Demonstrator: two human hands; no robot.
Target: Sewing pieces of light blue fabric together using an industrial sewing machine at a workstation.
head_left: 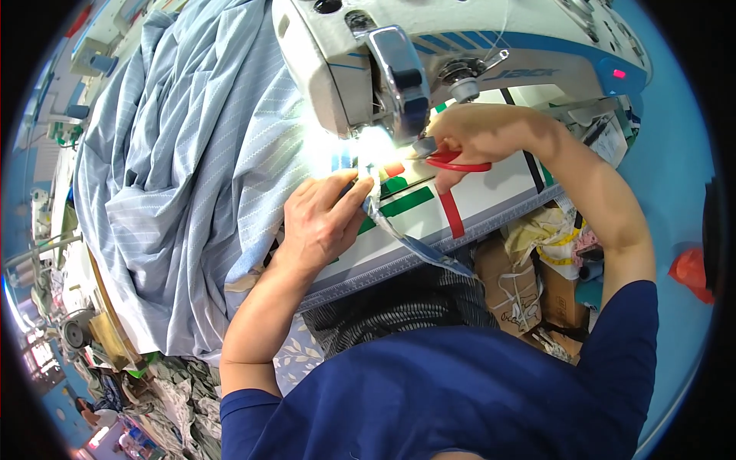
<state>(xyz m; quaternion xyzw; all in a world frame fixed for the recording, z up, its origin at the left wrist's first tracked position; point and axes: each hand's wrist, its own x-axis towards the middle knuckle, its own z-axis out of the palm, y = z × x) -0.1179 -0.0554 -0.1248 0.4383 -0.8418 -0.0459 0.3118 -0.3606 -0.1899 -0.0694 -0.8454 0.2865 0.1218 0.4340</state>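
A white and blue sewing machine (529, 57) stands in front of me, its lamp glaring over the needle area. Just before the needle, my left hand (326, 215) pinches a narrow blue-grey fabric strip (418, 244) between thumb and fingers. The strip's tail trails over the table's front edge toward my lap. My right hand (479, 136) grips red-handled scissors (464, 165), whose blades point left toward the needle. Glare hides whether the blades touch the fabric. A large heap of light blue striped fabric (184, 153) spreads left of the machine, beside my left hand.
Green tape (406, 202) and a red strip (451, 213) mark the white machine bed. A ruler strip (491, 223) follows its front edge. Below right, a cardboard box (515, 287) sits among cloth scraps. Crumpled patterned cloth (184, 402) lies at lower left; something red (692, 274) is far right.
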